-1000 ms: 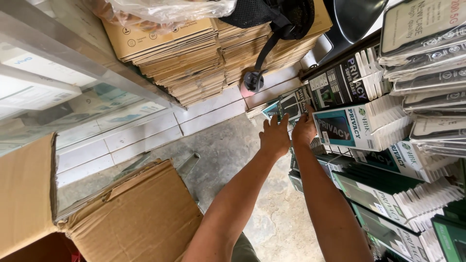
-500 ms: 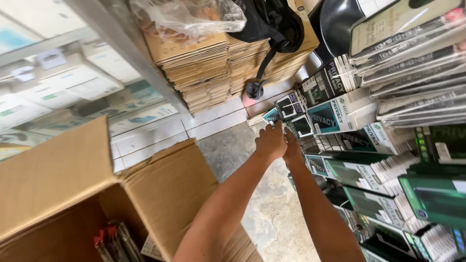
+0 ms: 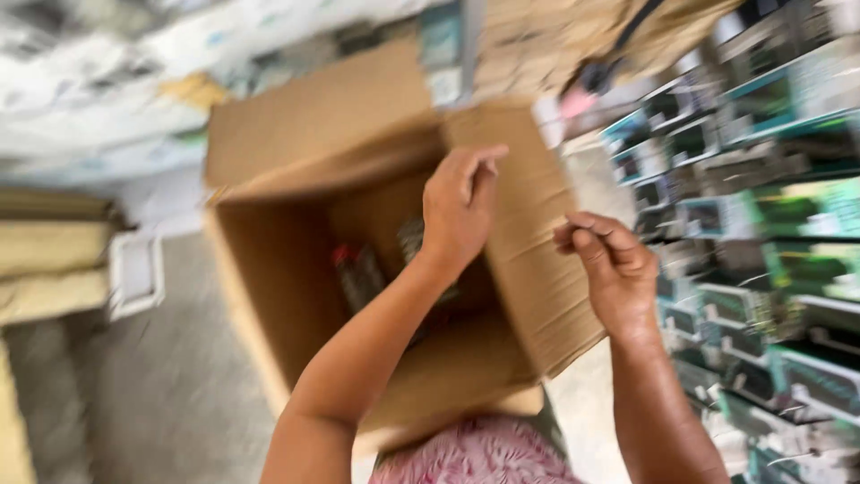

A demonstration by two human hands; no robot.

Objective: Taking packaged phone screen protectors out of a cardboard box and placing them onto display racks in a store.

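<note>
The left hand [image 3: 459,208], fingers curled, hovers over the open brown corrugated cardboard box [image 3: 358,269] on the grey speckled floor [image 3: 161,394]; whether its grip holds anything is unclear. The right hand [image 3: 609,269], loosely curled and seemingly empty, is beside the box's right flap.

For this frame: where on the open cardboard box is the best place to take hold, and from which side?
Probably the upright flap of the cardboard box, pinched along its free top edge from above. It stands clear between the left hand and the right hand, thin enough for fingers on both faces. The picture is blurred, so this is tentative.
</note>
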